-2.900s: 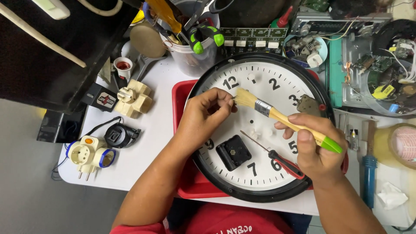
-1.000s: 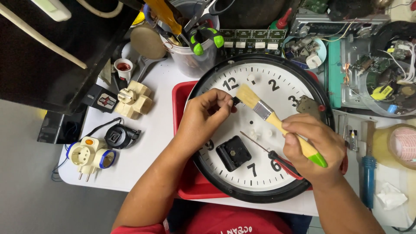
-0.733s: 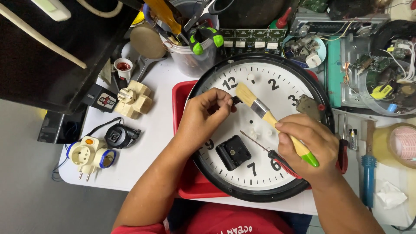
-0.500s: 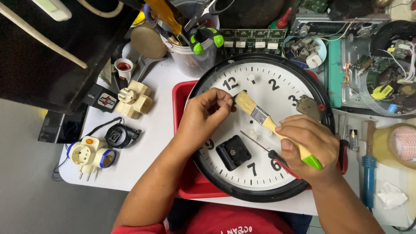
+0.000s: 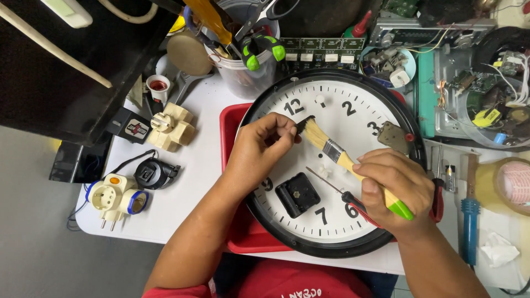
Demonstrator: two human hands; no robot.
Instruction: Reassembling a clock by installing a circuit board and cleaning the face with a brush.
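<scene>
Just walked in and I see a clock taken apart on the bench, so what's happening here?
A person is brushing a small part pinched in the left hand over the white face of a big wall clock. The right hand holds a paintbrush with a green-tipped handle, bristles at the left fingertips. The clock lies in a red tray, with its black movement and a thin screwdriver resting on the dial.

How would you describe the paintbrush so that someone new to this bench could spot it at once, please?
Start at the big round wall clock lying face up on the red tray. Across its white face slants the paintbrush, gripped by the right hand, its pale bristles near the left hand. Its wooden handle ends in a green tip, unlike the thin red-handled screwdriver beside it.
</scene>
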